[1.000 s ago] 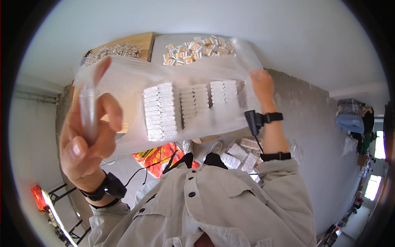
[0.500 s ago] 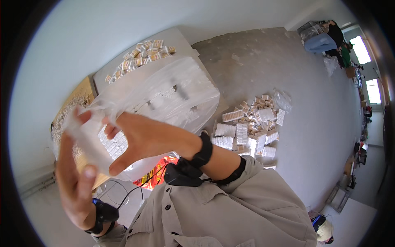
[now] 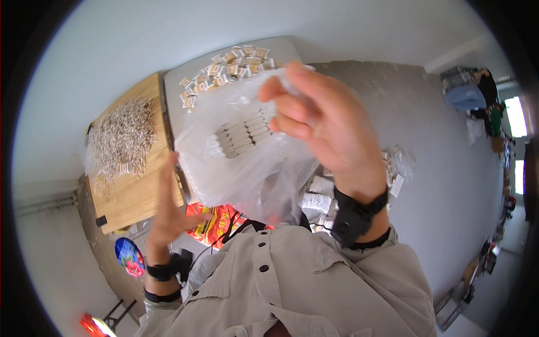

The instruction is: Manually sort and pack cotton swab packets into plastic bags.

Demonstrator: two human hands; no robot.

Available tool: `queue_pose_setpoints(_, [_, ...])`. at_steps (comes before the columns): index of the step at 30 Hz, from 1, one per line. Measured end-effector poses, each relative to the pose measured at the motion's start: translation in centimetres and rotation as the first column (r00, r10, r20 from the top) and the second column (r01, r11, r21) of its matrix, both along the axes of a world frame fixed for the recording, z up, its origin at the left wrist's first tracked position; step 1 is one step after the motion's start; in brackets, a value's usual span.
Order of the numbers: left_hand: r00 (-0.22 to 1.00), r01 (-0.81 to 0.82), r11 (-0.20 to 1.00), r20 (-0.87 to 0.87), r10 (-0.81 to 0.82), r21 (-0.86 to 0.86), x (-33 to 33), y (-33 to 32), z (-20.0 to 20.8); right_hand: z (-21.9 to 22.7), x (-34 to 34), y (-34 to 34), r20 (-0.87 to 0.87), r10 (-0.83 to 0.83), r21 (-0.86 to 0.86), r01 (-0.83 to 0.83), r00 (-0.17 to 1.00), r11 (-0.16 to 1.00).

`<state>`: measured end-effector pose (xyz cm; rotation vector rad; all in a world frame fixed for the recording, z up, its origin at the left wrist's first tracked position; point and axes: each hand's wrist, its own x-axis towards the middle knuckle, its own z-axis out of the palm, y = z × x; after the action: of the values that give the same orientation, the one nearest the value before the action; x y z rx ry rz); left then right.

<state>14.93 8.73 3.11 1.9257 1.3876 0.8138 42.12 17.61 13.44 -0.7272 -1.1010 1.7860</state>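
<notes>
A large clear plastic bag [image 3: 224,185] lies across the grey table, its near edge hanging toward my body. Through the film I see rows of small white packs [image 3: 242,136] packed side by side. My right hand [image 3: 331,121] is raised over the bag's right side, fingers curled and blurred, with film gathered at the fingertips. To the left, beside the bag's left edge, my left hand [image 3: 168,205] has its fingers stretched upward and thumb apart. Nothing is in it.
Loose small packs with tan labels [image 3: 230,70] lie at the table's [image 3: 269,45] back. A wooden table [image 3: 123,205] on the left bears a heap of small white pieces [image 3: 120,135]. Red printed sacking [image 3: 216,224] is below the bag; stacked white packs [image 3: 317,202] lie on the floor at right.
My hands were close together at the bag's mouth on the left. The right hand has moved right and up, the left has come away from the film. The view has swung left.
</notes>
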Motion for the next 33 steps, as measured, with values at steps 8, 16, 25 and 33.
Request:
queue_pose_setpoints(8, [0.865,-0.476,0.875,0.131,0.484,-0.089,0.0,-4.3,-17.0,3.3,0.3,-3.0,0.025,-0.084,-0.06,0.085,0.996,0.995])
queue_pose_setpoints(16, [0.202,0.149,0.51,0.531,0.823,-0.847,-5.4,-5.5,-31.4,6.5,2.6,-6.0,-0.091,-0.063,0.079,0.07,0.994,0.994])
queue_pose_setpoints(25, [0.257,0.522,0.328,0.512,0.82,-0.787,3.6,-1.8,-26.4,14.6,15.0,-13.9,-0.012,-0.208,0.26,0.204,0.978,0.944])
queue_pose_setpoints(33, [0.641,0.484,0.401,0.627,0.442,-0.777,4.2,1.5,-20.2,17.9,25.5,-11.3,0.116,-0.462,0.379,0.39,0.879,0.839])
